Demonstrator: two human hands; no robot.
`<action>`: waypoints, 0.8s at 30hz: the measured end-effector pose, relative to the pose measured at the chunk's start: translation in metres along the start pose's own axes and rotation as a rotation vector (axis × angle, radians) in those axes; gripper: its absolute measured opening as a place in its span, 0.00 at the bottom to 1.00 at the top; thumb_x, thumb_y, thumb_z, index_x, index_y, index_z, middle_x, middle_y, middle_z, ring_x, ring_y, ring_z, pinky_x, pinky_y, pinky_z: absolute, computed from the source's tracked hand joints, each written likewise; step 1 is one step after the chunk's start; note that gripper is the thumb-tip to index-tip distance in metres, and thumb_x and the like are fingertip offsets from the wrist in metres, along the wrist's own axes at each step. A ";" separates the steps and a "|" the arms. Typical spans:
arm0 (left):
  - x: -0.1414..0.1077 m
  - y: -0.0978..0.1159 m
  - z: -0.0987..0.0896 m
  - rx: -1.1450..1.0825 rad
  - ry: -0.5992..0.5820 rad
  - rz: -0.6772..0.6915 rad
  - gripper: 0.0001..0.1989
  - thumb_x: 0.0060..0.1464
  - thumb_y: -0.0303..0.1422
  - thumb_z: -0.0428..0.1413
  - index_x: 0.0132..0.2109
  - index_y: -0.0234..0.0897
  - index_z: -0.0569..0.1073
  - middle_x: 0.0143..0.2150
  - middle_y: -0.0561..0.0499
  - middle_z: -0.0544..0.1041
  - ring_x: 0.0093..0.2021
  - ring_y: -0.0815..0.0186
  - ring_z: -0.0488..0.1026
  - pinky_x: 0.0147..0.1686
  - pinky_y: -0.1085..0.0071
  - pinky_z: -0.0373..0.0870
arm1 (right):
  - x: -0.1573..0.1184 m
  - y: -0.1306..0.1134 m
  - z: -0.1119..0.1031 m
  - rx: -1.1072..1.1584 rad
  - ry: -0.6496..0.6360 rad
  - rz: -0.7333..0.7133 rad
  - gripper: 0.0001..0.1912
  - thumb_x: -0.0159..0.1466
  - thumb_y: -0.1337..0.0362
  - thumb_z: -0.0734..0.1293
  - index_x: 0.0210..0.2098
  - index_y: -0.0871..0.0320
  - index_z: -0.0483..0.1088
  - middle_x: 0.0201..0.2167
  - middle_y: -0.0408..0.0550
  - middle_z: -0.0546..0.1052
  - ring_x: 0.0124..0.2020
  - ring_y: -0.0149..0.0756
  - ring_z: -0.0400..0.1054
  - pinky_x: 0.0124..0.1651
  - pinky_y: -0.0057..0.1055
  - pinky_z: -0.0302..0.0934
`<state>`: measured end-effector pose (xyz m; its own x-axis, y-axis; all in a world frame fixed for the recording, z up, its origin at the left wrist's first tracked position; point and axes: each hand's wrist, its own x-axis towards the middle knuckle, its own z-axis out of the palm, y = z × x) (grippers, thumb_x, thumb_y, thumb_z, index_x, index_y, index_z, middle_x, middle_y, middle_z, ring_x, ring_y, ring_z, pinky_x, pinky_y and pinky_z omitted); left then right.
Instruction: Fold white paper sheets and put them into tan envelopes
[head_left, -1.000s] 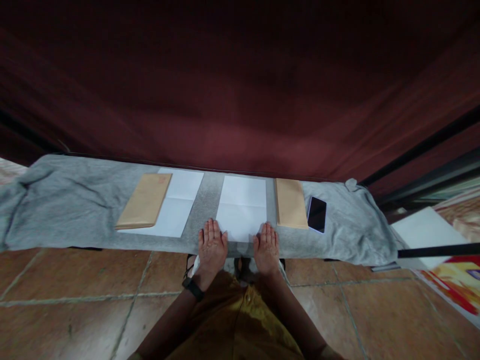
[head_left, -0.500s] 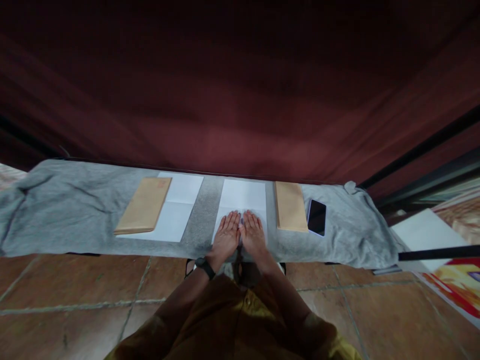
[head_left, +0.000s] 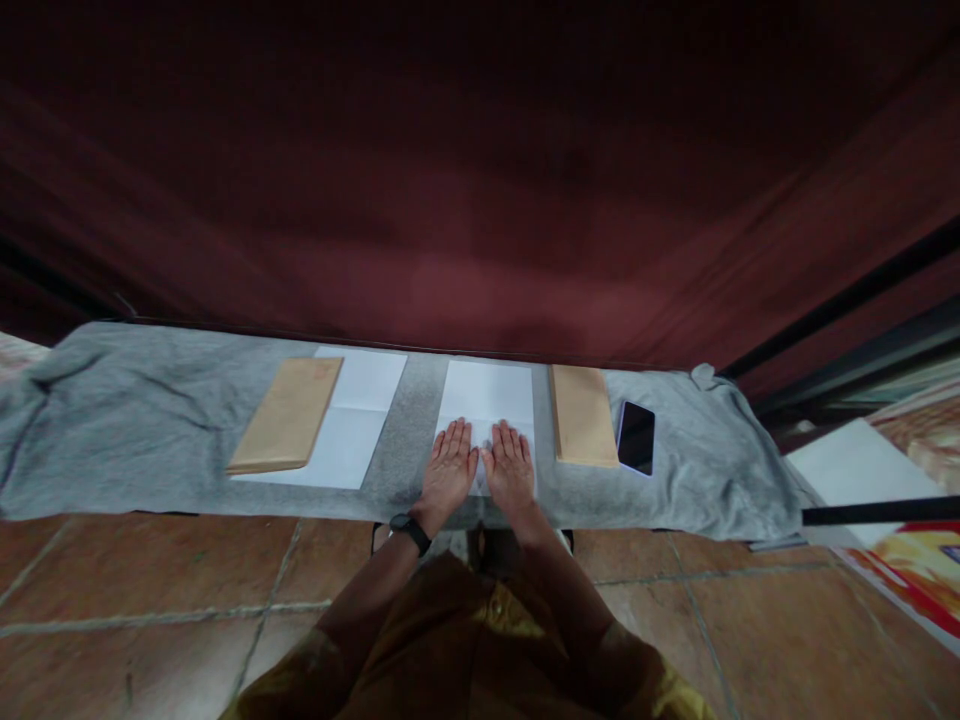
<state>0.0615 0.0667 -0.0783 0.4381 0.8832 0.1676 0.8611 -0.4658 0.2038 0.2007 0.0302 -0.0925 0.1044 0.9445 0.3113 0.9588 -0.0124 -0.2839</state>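
A white sheet of paper (head_left: 486,388) with a crease across its middle lies in front of me on a grey cloth (head_left: 405,450). My left hand (head_left: 450,468) rests flat on the sheet's near left part, fingers stretched out and pointing away from me. Palm down on the near right part lies my right hand (head_left: 511,466), its fingers also extended. A narrow strip of paper shows between the two thumbs. Both hands hide much of the sheet's near half.
To the left, a stack of brown envelopes (head_left: 289,412) partly covers creased white paper (head_left: 356,425). On the right are more brown envelopes (head_left: 583,415) and a phone (head_left: 637,437). A dark red curtain (head_left: 480,250) hangs behind the cloth-covered surface.
My hands have moved slightly apart, the left one leftward, so more of the paper shows between them. The envelopes and phone lie as before.
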 end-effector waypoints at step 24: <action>-0.009 -0.009 0.007 -0.031 0.149 -0.179 0.31 0.70 0.38 0.41 0.75 0.27 0.56 0.74 0.34 0.59 0.76 0.51 0.52 0.73 0.44 0.49 | -0.009 0.017 -0.002 -0.077 0.071 0.138 0.30 0.77 0.57 0.54 0.72 0.70 0.57 0.71 0.68 0.61 0.72 0.51 0.57 0.71 0.53 0.53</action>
<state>0.0517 0.0633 -0.0880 0.2346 0.9349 0.2663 0.9122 -0.3063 0.2720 0.2164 0.0205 -0.0984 0.2519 0.9068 0.3381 0.9513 -0.1678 -0.2587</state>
